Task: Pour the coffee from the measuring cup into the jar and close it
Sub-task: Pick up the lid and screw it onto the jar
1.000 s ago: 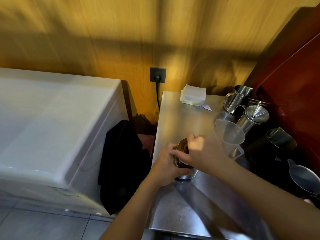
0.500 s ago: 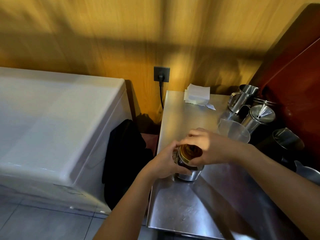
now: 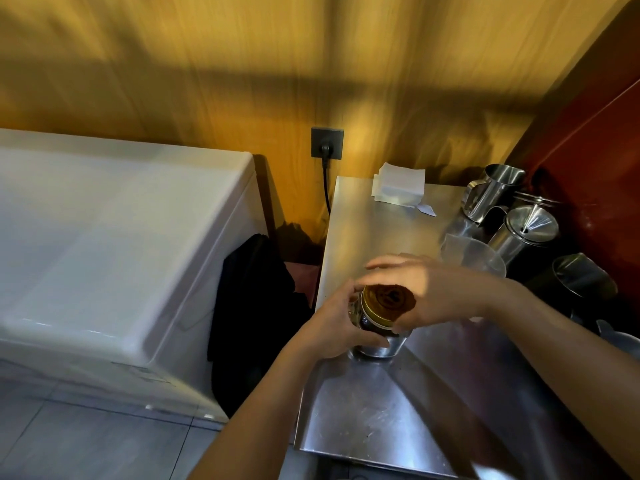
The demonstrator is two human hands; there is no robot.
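At frame centre our left hand (image 3: pixel 341 327) grips the jar (image 3: pixel 375 329) on the surface (image 3: pixel 367 420); our right hand (image 3: pixel 429 294) pinches its lid (image 3: pixel 388 301); cross-threading could leave it loose; the jar, close to the left edge, could tip off.

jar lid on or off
On: the gold lid caps the jar, right hand gripping its rim. How tightly, cannot tell.

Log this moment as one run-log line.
stage: closing | left hand: gripping jar | right hand: on lid | measuring cup: set down, upright, behind
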